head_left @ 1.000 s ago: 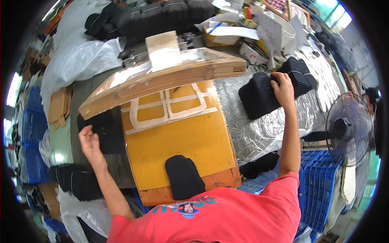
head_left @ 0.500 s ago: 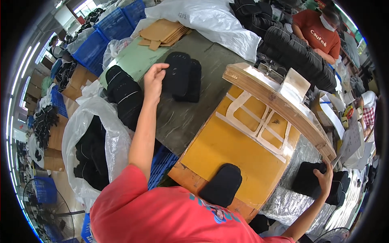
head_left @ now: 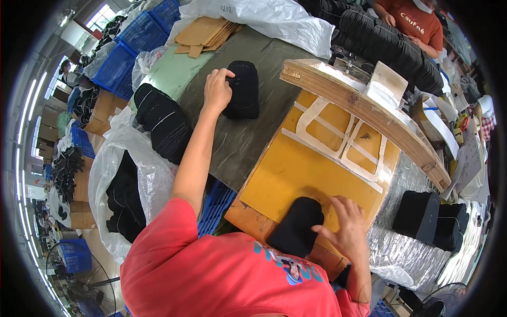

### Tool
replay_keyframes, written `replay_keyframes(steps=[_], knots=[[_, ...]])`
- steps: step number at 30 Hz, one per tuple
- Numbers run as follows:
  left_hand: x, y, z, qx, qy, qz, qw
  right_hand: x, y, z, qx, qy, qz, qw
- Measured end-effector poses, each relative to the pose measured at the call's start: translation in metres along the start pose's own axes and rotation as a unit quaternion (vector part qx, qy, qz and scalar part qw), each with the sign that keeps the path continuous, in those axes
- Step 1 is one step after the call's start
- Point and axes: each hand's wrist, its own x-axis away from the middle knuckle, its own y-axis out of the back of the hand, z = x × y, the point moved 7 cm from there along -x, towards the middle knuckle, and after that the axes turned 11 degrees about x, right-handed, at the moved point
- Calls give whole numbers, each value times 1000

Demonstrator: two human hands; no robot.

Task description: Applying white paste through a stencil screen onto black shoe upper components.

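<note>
My left hand (head_left: pixel 217 91) is at the upper left edge of a small stack of black rounded fabric pieces (head_left: pixel 244 95) on the dark tabletop. Its fingers are curled, pinching the top piece's edge; the thumb is mostly hidden. Lower down, my right hand (head_left: pixel 346 222) is open, fingers spread above a yellow board (head_left: pixel 264 195). Its thumb points at another stack of black rounded pieces (head_left: pixel 297 227) near my shirt, close to its right edge. On the board's far part lies a pale frame-like template (head_left: pixel 338 137) with two rounded openings.
A curved wooden beam (head_left: pixel 364 116) arches over the board's far side. Black bundles (head_left: pixel 417 214) sit at right on silvery wrap. More black pieces (head_left: pixel 163 121) lie left, beside a plastic bag (head_left: pixel 150 185). Cardboard sheets (head_left: pixel 203 34) lie far left; a person in red (head_left: pixel 417 26) works far right.
My right hand has left the black bundles at right and come in over the yellow board. The piece at my left hand, offset before, now lies lined up on its stack.
</note>
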Motion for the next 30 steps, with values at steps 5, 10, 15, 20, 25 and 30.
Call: replay_keyframes(steps=[5, 10, 15, 20, 25, 30], knots=[[4, -9, -6, 11, -16, 16, 1000, 7, -39, 12, 15, 18, 61, 998], [19, 7, -35, -84, -46, -73, 993, 7, -36, 16, 12, -19, 25, 999], [70, -11, -114, 311, -9, 131, 941, 6, -37, 14, -61, 32, 16, 998], [192, -37, -194, 330, -72, 398, 853, -29, -30, -51, -192, -82, -14, 978], [251, -37, -225, 172, -120, 433, 876, -93, -11, -183, -12, -148, -219, 964], [255, -47, -229, 231, -172, 428, 856, -122, -7, -199, 133, -67, -317, 937]])
